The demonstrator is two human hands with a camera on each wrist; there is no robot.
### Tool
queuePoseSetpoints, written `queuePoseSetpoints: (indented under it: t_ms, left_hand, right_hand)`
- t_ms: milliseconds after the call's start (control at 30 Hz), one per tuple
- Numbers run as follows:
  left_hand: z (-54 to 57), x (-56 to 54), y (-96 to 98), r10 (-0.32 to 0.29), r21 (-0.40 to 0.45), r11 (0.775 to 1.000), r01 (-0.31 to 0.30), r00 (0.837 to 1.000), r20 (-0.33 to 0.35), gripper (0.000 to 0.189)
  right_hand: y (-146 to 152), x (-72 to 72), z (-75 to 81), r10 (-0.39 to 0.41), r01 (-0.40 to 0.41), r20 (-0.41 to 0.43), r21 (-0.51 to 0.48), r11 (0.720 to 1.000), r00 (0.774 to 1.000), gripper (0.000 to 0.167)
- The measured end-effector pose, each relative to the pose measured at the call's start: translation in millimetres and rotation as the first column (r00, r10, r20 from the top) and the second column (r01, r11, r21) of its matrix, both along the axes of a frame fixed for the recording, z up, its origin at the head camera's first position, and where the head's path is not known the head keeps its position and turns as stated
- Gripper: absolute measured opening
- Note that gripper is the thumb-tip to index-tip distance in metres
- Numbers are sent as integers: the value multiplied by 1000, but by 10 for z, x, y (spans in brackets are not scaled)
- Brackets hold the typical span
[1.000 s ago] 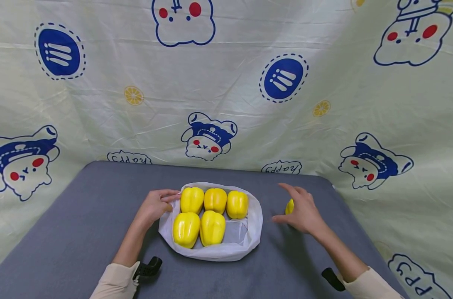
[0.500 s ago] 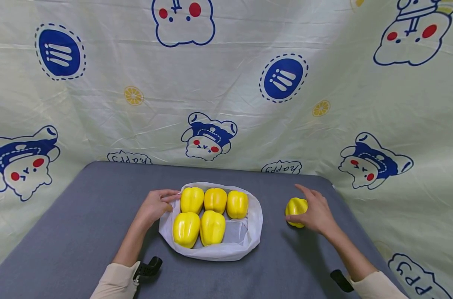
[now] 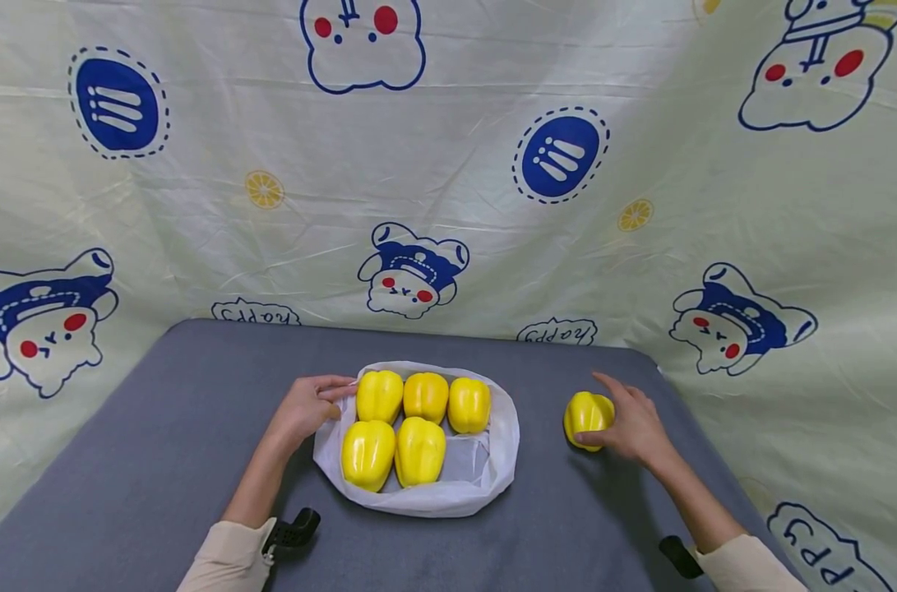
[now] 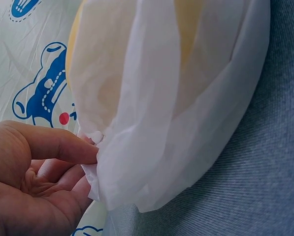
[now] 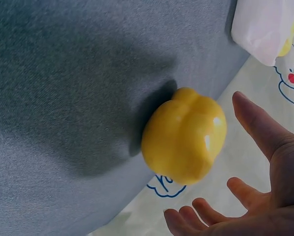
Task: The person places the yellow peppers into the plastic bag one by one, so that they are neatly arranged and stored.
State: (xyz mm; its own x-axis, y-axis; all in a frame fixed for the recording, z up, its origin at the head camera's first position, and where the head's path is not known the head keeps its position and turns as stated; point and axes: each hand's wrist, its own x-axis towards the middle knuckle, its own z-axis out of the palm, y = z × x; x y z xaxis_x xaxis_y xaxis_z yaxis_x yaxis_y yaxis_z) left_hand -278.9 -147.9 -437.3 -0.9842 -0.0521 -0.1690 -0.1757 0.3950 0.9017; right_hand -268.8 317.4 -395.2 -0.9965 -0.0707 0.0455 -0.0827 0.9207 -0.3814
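A white bag (image 3: 496, 481) with its rim folded down sits mid-table, with several yellow bell peppers (image 3: 422, 452) inside in two rows. On its left rim my left hand (image 3: 306, 409) pinches the thin material. The left wrist view shows this thumb and forefinger (image 4: 58, 145) closing on a fold of the bag (image 4: 151, 128). To the right, a single yellow bell pepper (image 3: 587, 418) lies on the table. My right hand (image 3: 633, 423) hovers at its right side, thumb and fingers spread. In the right wrist view a gap separates this hand (image 5: 255, 187) from the pepper (image 5: 186, 137).
A grey cloth covers the table (image 3: 159, 460). Behind it and along the sides hangs a pale printed curtain (image 3: 478, 271). Inside the bag, a bare patch of lining (image 3: 464, 459) shows at the front right.
My right hand has shifted right, uncovering the lone bell pepper that it mostly hid before. The left hand and the bag have stayed in place.
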Motion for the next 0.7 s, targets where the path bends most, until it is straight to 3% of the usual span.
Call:
queuePoseSetpoints:
  t_ms: [700]
  left_hand:
    - [15,5,7,3,14,1000,-3,1000,-1,53]
  right_hand:
    - [124,-26,-102,10,-11,45,31,999,999,100]
